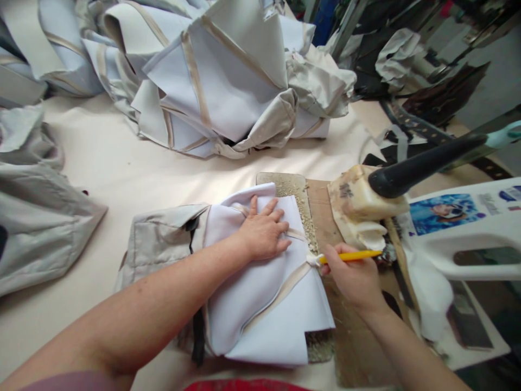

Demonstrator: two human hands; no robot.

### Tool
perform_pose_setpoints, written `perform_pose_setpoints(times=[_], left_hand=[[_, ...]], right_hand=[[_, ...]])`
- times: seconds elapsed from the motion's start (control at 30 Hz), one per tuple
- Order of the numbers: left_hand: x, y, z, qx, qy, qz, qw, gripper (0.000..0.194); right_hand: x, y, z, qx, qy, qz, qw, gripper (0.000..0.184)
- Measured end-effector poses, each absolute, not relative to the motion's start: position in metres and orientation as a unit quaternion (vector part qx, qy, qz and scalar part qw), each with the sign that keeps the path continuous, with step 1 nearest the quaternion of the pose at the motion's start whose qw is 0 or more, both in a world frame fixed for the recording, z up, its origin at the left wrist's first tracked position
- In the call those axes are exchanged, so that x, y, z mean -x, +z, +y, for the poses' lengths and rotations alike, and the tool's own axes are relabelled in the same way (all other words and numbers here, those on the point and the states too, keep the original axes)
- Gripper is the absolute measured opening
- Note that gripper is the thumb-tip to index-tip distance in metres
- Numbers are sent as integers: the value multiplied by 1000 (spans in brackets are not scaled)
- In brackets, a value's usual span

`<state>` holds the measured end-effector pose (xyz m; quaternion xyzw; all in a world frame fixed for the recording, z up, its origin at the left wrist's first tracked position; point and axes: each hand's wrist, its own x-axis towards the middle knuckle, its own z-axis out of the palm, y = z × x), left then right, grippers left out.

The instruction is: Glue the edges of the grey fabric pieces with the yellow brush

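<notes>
My left hand (264,231) lies flat, fingers spread, on a white fabric piece (256,293) with beige seam tape, pressing it down. The piece is joined to a beige-grey fabric part (158,239) on its left. My right hand (354,279) is closed around a glue brush with a yellow handle (360,255). Its tip, coated in white, touches the right edge of the white fabric where a tape strip ends. Under the fabric shows a board (285,182) crusted with dried residue.
A heap of similar white and beige pieces (228,81) lies at the back of the table, with more grey fabric (44,217) at left. On the right stand a cream-coloured container (350,195), a black-handled tool (427,165) and a white jug with a label (439,255).
</notes>
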<state>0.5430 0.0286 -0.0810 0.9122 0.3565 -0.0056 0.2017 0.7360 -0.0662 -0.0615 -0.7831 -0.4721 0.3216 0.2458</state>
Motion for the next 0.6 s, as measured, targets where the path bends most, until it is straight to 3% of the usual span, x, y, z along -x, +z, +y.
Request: perform_pose_setpoints(times=[0.13,0.33,0.6], left_hand=[[-543,-83,28,-912,-3,358,202,37],[-544,-81,28,-914,-2,357,193,37],[-543,-87,28,-917,6,355,183,38]], right_hand=[[-740,-57,-81,781,322,-485,228,39],[-729,-74,-35,759,318,-457,337,33],[-740,-52,-88,776,345,-460,258,38]])
